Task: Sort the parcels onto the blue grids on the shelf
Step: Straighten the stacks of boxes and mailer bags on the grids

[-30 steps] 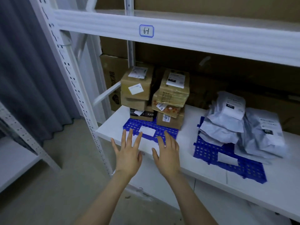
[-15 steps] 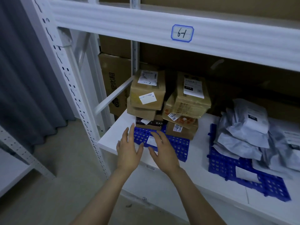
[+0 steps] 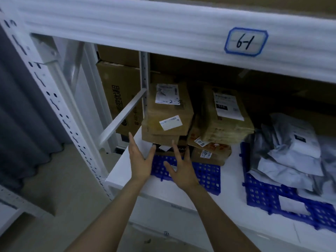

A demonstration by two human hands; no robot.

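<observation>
Left grip and right grip hover side by side over the front of the left blue grid, fingers spread, holding nothing (whether fingertips touch the boxes is unclear). Brown cardboard parcels sit stacked at the back of that grid on the white shelf. Grey mailer bags are heaped on the right blue grid beside it. A label above reads 6-1.

A blue-edged tag on the upper shelf beam reads "6-1". The shipping label on the top left box bears a handwritten "2-3". A sticker on a lower box shows "4017". Other print is too blurred to read.
</observation>
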